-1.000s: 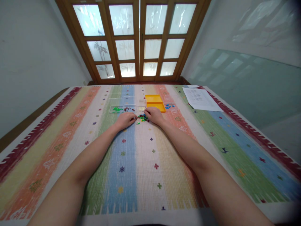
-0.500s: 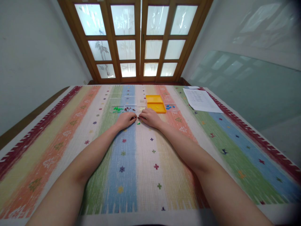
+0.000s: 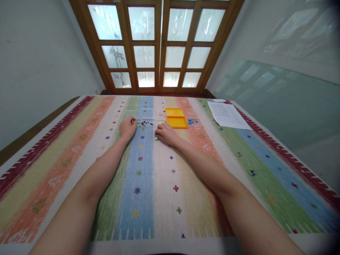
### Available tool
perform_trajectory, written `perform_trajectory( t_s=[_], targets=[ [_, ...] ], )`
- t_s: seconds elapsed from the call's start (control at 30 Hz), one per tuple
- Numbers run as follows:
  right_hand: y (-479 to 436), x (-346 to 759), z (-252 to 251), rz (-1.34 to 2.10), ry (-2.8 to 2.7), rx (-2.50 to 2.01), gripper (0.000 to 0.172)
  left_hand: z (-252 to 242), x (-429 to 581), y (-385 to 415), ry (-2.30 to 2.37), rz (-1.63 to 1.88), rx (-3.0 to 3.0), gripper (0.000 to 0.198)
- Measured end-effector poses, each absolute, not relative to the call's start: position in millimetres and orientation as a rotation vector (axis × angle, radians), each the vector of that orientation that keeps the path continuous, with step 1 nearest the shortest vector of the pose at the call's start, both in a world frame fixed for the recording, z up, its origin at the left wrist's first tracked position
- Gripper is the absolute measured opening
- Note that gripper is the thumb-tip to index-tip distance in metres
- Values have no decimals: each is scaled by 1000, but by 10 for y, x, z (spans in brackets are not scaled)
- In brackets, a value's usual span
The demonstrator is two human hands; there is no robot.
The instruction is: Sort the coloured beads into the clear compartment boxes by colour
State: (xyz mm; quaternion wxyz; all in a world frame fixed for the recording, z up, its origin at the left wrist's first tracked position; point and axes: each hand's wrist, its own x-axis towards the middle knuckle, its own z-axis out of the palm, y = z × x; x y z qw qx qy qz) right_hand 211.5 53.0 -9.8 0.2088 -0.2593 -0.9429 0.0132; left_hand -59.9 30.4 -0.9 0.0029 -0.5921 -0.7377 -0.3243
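Note:
My left hand (image 3: pixel 128 128) is over the clear box of small green pieces (image 3: pixel 138 123), which it mostly covers. Its fingers are curled together, and whatever lies between them is too small to make out. My right hand (image 3: pixel 166 134) rests on the cloth in front of the yellow box, fingers bent and pressed together at the tips. Right by those fingertips lies a small green piece (image 3: pixel 157 139); anything pinched in them is hidden. Just right of my left hand, dark red pieces (image 3: pixel 147 123) sit in another clear box.
An open yellow box (image 3: pixel 176 112) with yellow bits stands behind my right hand. Right of it, blue pieces (image 3: pixel 191 122) fill a clear box. A printed sheet (image 3: pixel 228 115) lies at the back right on the striped tablecloth (image 3: pixel 145 212).
My left hand has moved left and away from me, from beside my right hand to the box of green pieces. My right hand has stayed nearly in place.

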Motion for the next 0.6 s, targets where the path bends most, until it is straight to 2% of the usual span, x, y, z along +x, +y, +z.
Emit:
perform_trajectory(
  t_s=[0.2,0.6],
  targets=[
    [602,2196,-90,123,-2436,-866,13,-45,-647,310,-2330,-1030,-1825,16],
    [890,2302,-235,28,-2149,-1170,12,-50,-482,296,-2237,-1037,-1994,17]
  ],
)
